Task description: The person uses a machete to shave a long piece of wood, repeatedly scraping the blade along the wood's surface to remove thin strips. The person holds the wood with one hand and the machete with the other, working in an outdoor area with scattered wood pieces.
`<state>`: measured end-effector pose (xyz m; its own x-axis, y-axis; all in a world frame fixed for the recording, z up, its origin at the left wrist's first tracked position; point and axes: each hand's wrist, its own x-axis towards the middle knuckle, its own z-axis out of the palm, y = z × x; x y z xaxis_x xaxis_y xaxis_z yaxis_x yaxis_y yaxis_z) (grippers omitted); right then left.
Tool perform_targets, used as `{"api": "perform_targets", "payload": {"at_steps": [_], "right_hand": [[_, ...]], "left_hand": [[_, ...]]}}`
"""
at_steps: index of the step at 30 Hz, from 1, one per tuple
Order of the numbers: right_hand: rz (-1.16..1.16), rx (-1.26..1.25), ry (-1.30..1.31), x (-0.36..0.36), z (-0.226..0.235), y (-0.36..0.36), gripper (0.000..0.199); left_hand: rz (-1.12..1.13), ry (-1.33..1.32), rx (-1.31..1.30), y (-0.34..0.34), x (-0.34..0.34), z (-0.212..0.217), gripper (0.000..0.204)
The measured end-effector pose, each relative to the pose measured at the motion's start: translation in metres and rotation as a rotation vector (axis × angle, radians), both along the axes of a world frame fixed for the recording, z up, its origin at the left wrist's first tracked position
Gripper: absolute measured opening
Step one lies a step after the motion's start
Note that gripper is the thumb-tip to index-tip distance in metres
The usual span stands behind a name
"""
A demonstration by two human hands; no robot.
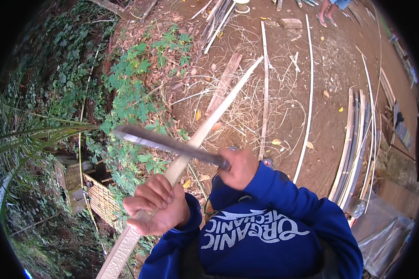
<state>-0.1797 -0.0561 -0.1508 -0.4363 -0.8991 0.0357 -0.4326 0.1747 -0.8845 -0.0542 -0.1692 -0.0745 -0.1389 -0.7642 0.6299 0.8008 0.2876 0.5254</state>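
A long pale strip of split wood, perhaps bamboo [221,108], runs slantwise from the lower left up to a tapered tip near the top middle. My left hand [154,203] is wrapped round its lower part. In my right hand [239,167] is the handle of a machete [167,143], its long dark blade pointing left. The blade crosses over the strip just above my left hand. Whether its edge touches the wood I cannot tell, and the blade is slightly blurred.
Thin curled shavings [246,102] litter the brown soil ahead. Long strips [308,93] and a stack of poles [351,144] lie to the right. Green plants [135,88] cover the left slope, near a woven bamboo crate [100,195]. Another person's feet [327,19] stand at the top right.
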Motion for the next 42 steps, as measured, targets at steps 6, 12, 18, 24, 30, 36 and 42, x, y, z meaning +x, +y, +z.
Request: {"api": "perform_targets", "payload": {"at_steps": [6,12,18,24,30,36,42], "right_hand": [[0.105,0.009,0.072,0.004,0.023,-0.012,0.019],[-0.026,0.129,0.104,-0.023,0.009,-0.005,0.021],[0.030,0.083,0.001,-0.043,0.017,0.019,0.019],[-0.018,0.021,0.034,-0.067,-0.010,0.039,0.018],[0.104,-0.016,0.074,-0.063,0.025,0.056,0.021],[-0.007,0.081,0.078,-0.084,-0.009,0.062,0.025],[-0.061,0.146,0.103,-0.112,-0.047,0.071,0.025]], "left_hand": [[0.077,-0.046,-0.014,-0.012,-0.003,-0.005,0.043],[0.079,-0.034,-0.046,0.011,-0.018,0.012,0.043],[0.055,-0.013,-0.092,0.032,-0.026,0.026,0.042],[0.072,-0.048,-0.122,0.056,-0.038,0.031,0.040],[0.062,0.012,-0.081,0.081,-0.054,0.036,0.041],[0.176,-0.069,-0.075,0.092,-0.067,0.030,0.039],[0.007,0.005,-0.054,0.096,-0.060,0.045,0.038]]}}
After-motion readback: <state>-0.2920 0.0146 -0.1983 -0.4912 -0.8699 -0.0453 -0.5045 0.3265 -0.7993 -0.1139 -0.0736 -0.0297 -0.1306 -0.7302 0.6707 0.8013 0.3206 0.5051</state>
